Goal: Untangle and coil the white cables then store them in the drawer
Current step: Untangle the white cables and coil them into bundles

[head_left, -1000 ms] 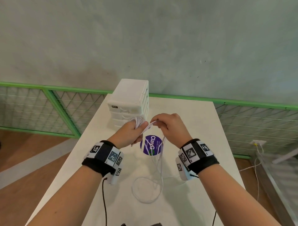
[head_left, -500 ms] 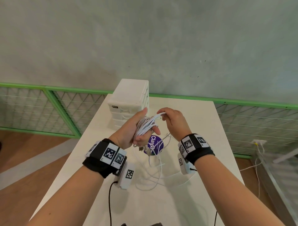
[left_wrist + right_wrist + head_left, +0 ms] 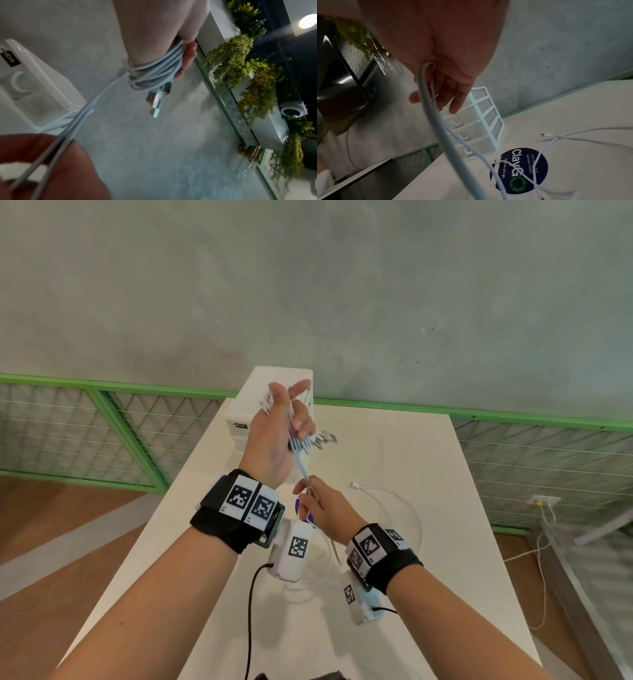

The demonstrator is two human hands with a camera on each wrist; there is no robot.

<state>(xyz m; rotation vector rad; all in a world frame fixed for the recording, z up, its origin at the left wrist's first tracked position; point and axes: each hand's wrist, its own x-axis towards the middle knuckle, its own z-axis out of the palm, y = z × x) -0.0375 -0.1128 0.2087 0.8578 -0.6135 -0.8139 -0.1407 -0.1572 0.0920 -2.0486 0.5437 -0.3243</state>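
Observation:
My left hand (image 3: 286, 419) is raised in front of the white drawer unit (image 3: 239, 419), with a coil of white cable (image 3: 299, 440) wound round its fingers. In the left wrist view the coil (image 3: 154, 70) wraps the fingers and two plugs (image 3: 154, 104) dangle beneath it. A taut strand (image 3: 303, 470) runs down from the coil to my right hand (image 3: 310, 494), which pinches it just above the table. In the right wrist view the strand (image 3: 426, 97) leaves the fingers (image 3: 453, 100) and trails down to the table. Another loose white cable (image 3: 394, 498) lies there, its plug (image 3: 354, 484) free.
The white table (image 3: 462, 559) carries a round purple sticker (image 3: 518, 170) beneath my right hand. The drawer unit (image 3: 481, 121) stands at the table's far left with its drawers shut. A green mesh railing (image 3: 102, 433) runs behind, before a grey wall.
My left hand has lifted and turned upright with the coil. My right hand has dropped from above the coil to below it, drawing a strand taut. The cable on the table has shifted right.

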